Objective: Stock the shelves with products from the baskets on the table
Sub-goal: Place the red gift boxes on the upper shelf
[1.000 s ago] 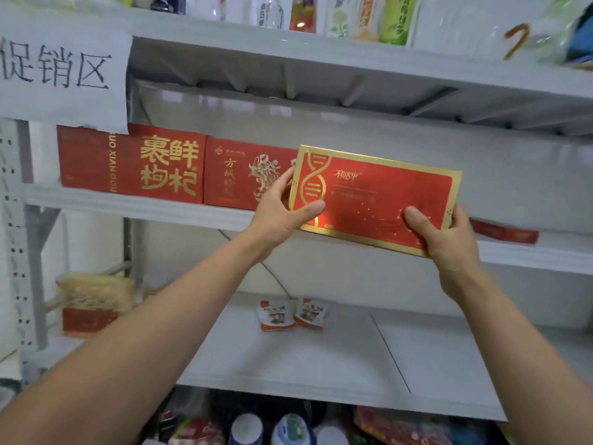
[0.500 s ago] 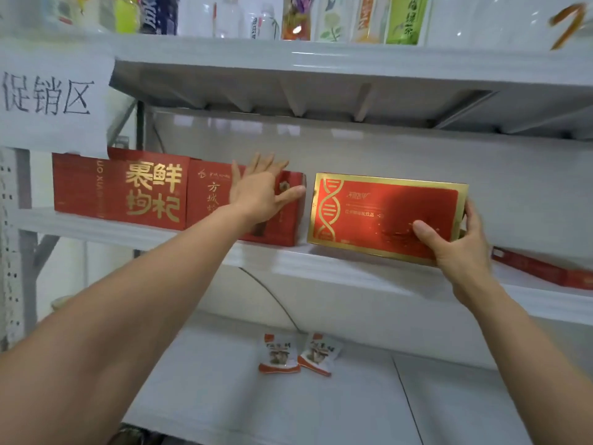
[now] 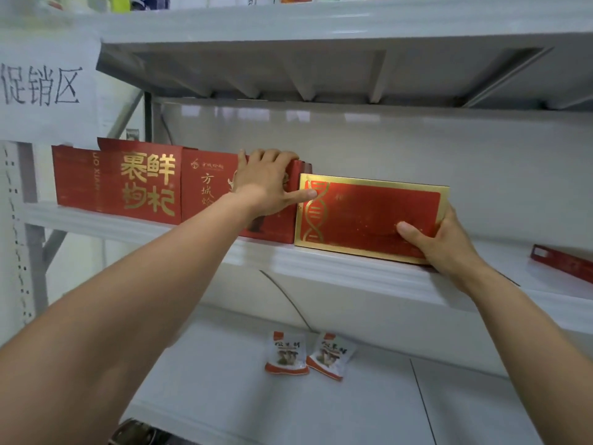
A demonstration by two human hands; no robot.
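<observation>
Since half a second ago the left hand has climbed from the front face of the red cardboard box with thin gold lettering to its top right corner, and the gold-bordered red box with a helix motif has slid left until the gap between the two boxes is closed. Its fingers curl over that top edge, gripping it, while the thumb stretches right and touches the helix. The right hand grasps the gold-bordered red box at its lower right corner, thumb on the front and fingers behind. That box stands upright on its long edge at the front of the white metal shelf, touching its neighbour. Further left stands a larger red box with bold gold characters, partly under a white paper sign. Well to the right a flat red carton lies on the same shelf. Two small orange-and-white sachets lie on the lower white shelf.
</observation>
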